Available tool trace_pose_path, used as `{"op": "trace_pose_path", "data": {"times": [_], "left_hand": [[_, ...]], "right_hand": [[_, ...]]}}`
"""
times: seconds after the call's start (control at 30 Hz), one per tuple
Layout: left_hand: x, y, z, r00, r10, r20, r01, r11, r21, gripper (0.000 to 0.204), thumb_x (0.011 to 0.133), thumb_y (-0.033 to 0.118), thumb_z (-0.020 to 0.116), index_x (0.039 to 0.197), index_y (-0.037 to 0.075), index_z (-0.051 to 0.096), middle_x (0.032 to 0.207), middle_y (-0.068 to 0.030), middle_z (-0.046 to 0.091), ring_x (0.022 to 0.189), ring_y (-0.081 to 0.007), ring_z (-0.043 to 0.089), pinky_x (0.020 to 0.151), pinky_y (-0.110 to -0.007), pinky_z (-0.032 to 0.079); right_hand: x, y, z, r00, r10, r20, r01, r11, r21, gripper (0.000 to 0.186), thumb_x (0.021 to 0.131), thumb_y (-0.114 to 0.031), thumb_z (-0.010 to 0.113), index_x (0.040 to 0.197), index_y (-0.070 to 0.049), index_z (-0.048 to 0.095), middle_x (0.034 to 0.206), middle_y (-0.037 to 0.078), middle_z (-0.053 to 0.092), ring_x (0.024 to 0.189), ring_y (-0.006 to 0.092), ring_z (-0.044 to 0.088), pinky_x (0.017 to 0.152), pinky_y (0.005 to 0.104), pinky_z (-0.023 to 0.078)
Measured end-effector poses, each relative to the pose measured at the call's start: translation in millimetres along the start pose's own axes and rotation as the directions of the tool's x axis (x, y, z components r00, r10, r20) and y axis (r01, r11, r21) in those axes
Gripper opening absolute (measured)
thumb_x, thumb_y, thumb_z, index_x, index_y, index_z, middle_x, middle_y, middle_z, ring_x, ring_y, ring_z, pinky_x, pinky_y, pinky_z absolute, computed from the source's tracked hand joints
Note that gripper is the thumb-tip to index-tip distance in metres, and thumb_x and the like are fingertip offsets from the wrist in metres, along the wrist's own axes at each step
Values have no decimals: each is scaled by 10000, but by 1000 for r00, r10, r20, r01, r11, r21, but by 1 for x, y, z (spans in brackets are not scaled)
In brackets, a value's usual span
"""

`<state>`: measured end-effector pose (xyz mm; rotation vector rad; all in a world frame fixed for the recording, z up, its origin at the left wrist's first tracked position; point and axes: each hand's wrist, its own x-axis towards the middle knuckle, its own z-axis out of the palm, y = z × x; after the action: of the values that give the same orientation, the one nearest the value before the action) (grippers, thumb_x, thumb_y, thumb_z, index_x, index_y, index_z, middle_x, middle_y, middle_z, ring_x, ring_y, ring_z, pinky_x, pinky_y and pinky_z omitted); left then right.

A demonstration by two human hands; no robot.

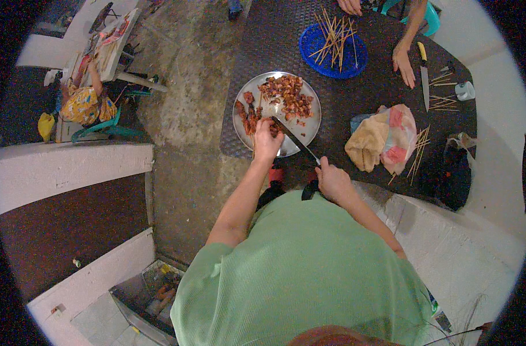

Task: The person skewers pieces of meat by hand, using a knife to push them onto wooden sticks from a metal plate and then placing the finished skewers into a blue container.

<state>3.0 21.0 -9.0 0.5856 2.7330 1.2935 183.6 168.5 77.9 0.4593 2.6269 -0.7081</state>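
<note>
A round metal plate (314,121) lies on the dark woven-pattern table near its left edge. Chopped reddish-brown meat (287,95) is heaped on its far side, and skewered meat (246,117) rests along its left. Over the near part of the plate, my left hand (266,142) is closed, with a small piece of meat (274,130) at its fingertips. My right hand (334,181), beyond the plate's near right rim, grips the handle of a knife (297,140). Its dark blade slants across the plate, the tip close to my left fingers.
A blue basket (362,62) with bamboo skewers (335,40) stands farther back. Cloths (369,141), loose skewers (419,153), a yellow-handled knife (425,81) and a white cup (464,90) lie to the right. Another person's hand (403,64) rests on the table; someone sits at far left.
</note>
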Motion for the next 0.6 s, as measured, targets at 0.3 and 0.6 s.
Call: {"op": "trace_pose_path", "data": {"times": [0.3, 0.6], "left_hand": [[7, 5, -3, 999, -29, 14, 28, 1000, 9, 340, 645, 108, 718, 942, -19, 613, 1027, -167, 586, 880, -353, 613, 786, -412, 509], [16, -3, 1, 996, 70, -49, -66, 995, 70, 302, 670, 87, 708, 930, -44, 627, 998, -213, 579, 857, -393, 605, 768, -426, 508]], "right_hand": [[9, -4, 5, 999, -33, -12, 33, 999, -4, 247, 963, -232, 420, 1078, -14, 426, 784, 232, 632, 706, 410, 644, 597, 505, 521], [34, -6, 12, 993, -96, -69, 95, 995, -6, 207, 960, -229, 442, 1003, -34, 385, 719, 233, 622, 700, 412, 636, 602, 514, 507]]}}
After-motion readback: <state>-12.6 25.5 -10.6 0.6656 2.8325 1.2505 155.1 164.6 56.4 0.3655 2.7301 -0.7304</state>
